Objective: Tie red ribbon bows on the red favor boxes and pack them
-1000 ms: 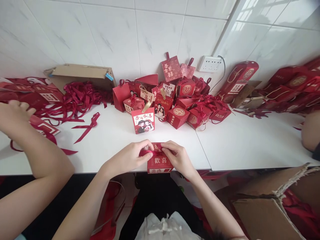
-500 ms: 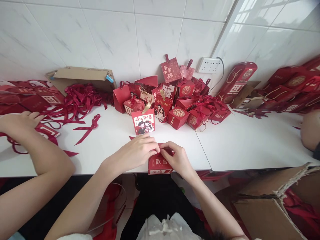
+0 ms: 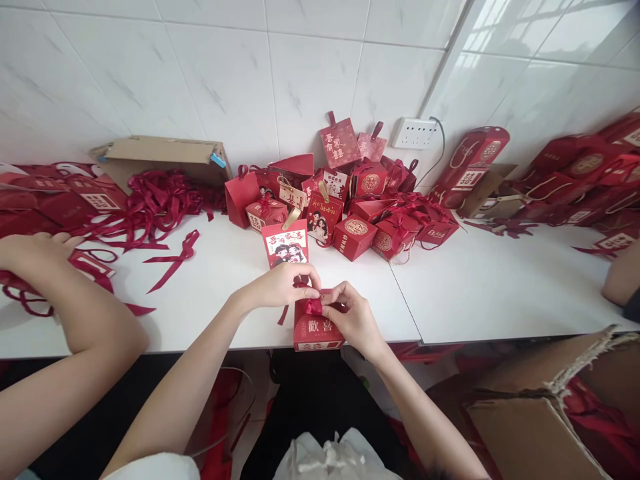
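Note:
A red gift box [image 3: 319, 328] with pale printed characters lies at the table's front edge before me. On its top sits a dark red ribbon [image 3: 313, 307], bunched like a bow. My left hand [image 3: 293, 285] pinches the ribbon from the left, thumb and fingers together. From the right, my right hand [image 3: 350, 312] pinches the same ribbon, its wrist low over the box's side. A loose ribbon tail hangs to the left of the box. Just behind my left hand stands a red and white box with a cartoon couple [image 3: 286, 243].
Several red gift boxes [image 3: 355, 235] crowd the table's back, near a wall socket [image 3: 416, 133]. A cardboard box [image 3: 165, 150] with heaped ribbons [image 3: 163, 193] stands back left; one loose ribbon [image 3: 175, 261] lies nearer. A co-worker's arm [image 3: 75, 300] rests at left. Another cardboard carton [image 3: 520, 427] is lower right.
My left hand has lifted and drawn slightly back to the left, and the ribbon on the box top now shows between my hands. My right hand has barely moved.

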Demonstrator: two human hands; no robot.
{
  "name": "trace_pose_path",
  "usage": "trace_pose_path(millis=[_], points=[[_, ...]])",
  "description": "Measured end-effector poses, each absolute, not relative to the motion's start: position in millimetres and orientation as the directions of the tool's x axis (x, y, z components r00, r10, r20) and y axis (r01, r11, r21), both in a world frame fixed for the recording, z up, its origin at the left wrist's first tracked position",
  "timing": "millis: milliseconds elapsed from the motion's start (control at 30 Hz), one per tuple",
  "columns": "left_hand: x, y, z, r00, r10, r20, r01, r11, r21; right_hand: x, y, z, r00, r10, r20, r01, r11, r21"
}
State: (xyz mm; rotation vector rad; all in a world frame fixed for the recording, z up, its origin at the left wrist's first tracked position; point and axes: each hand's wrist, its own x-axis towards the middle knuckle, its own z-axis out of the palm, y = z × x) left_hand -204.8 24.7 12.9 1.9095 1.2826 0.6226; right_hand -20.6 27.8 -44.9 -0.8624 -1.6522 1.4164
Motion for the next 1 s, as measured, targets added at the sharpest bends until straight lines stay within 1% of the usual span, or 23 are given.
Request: trace_pose_path(millis=[133, 267, 367, 467, 633, 700, 767, 867, 1000], points=[[-205, 23, -6, 0.311, 0.950, 0.014, 0.562, -0.196, 0.803, -22, 27, -51, -0.428, 0.897, 0.106, -0.051, 0.093, -0.994], [-201, 12, -23, 0.268, 0.953, 0.142, 0.545, -0.271, 0.793, -23, 25, -54, -0.414, 0.900, 0.133, -0.073, 0.113, -0.991], [-197, 0, -29, 0.227, 0.949, 0.220, 0.582, -0.313, 0.750, -24, 22, -55, -0.375, 0.913, 0.161, -0.027, 0.163, -0.986], [-190, -13, -32, 0.175, 0.952, 0.252, 0.663, -0.303, 0.685, -24, 20, -54, -0.348, 0.918, 0.191, 0.039, 0.218, -0.975], [-170, -26, -41, -0.033, 0.934, 0.356, 0.720, -0.224, 0.657, -22, 17, -51, -0.308, 0.907, 0.288, 0.140, 0.342, -0.929], [-165, -27, -45, -0.083, 0.917, 0.389, 0.740, -0.205, 0.640, -19, 16, -49, -0.323, 0.893, 0.314, 0.165, 0.380, -0.910], [-163, -27, -47, -0.090, 0.917, 0.389, 0.749, -0.195, 0.634, -16, 16, -46, -0.368, 0.867, 0.335, 0.186, 0.422, -0.887], [-165, -25, -47, -0.063, 0.936, 0.346, 0.717, -0.199, 0.668, -11, 16, -43, -0.420, 0.824, 0.380, 0.233, 0.503, -0.832], [-166, -22, -44, -0.053, 0.953, 0.297, 0.664, -0.188, 0.723, -8, 18, -44, -0.394, 0.803, 0.447, 0.308, 0.573, -0.759]])
